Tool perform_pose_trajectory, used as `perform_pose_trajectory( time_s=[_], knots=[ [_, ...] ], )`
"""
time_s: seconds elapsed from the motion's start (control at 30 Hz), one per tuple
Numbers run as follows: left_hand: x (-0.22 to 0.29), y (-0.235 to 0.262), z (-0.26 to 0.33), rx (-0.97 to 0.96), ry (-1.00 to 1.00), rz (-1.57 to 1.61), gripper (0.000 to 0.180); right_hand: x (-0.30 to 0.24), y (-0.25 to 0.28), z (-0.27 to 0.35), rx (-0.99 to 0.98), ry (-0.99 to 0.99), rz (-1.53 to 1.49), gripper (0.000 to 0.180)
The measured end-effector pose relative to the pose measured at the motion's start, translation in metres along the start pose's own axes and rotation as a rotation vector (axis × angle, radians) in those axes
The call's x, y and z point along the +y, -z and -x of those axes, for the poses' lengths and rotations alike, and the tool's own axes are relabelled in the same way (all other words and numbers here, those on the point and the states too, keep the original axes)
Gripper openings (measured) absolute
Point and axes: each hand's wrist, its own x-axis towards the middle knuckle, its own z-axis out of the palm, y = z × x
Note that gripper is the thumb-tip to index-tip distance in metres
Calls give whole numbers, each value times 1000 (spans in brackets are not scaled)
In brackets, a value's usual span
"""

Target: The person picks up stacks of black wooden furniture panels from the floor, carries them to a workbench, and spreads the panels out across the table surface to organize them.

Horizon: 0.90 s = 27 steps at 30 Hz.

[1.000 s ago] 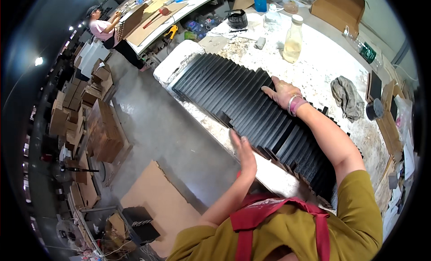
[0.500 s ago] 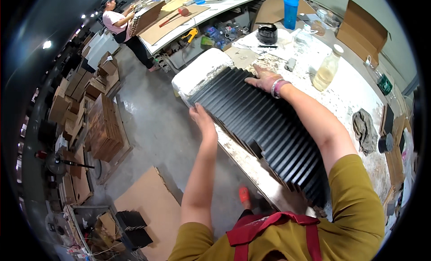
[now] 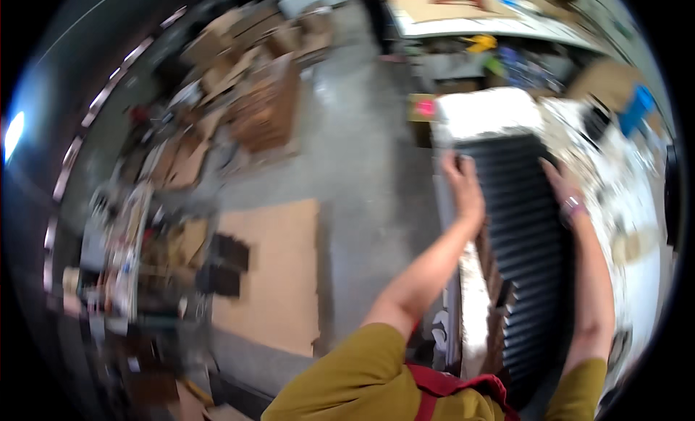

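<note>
A long row of overlapping black boards [image 3: 517,196], their edges like ribs, lies lengthwise on the white-stained bench [image 3: 641,204] in front of me. My left hand [image 3: 465,186] grips its left side near the far end, fingers pointing away from me. Against the right side, at about the same distance, my right hand [image 3: 561,182] presses with the thumb side toward the boards. The row sits between both hands. Just beyond it is a white wrapped block [image 3: 492,111]. Motion blurs the picture, and the near end of the row is partly dark.
A blue bottle [image 3: 637,110] and a black jar [image 3: 596,120] stand on the bench's far right. On the floor to the left lies a cardboard sheet [image 3: 289,262] with black pieces [image 3: 224,265] beside it. Farther off are a brown board stack [image 3: 264,113] and another worktable [image 3: 492,30].
My view has swung left, so the bench and boards appear farther right. My right hand has moved from the top of the boards to their right side; the left remains at the left side.
</note>
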Motion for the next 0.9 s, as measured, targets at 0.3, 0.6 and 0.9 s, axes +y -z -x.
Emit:
perform_pose_trajectory(
  time_s=[0.3, 0.6, 0.9],
  knots=[
    [-37, -10, -13, 19, -67, -345, 49, 56, -16, -40, -35, 34, 10, 65],
    [29, 92, 147, -550, 14, -189, 69, 65, 47, 68, -268, 60, -34, 68],
    [24, 73, 166, -275, 138, -356, 78, -41, 46, 111, -300, -67, 207, 63]
  ],
)
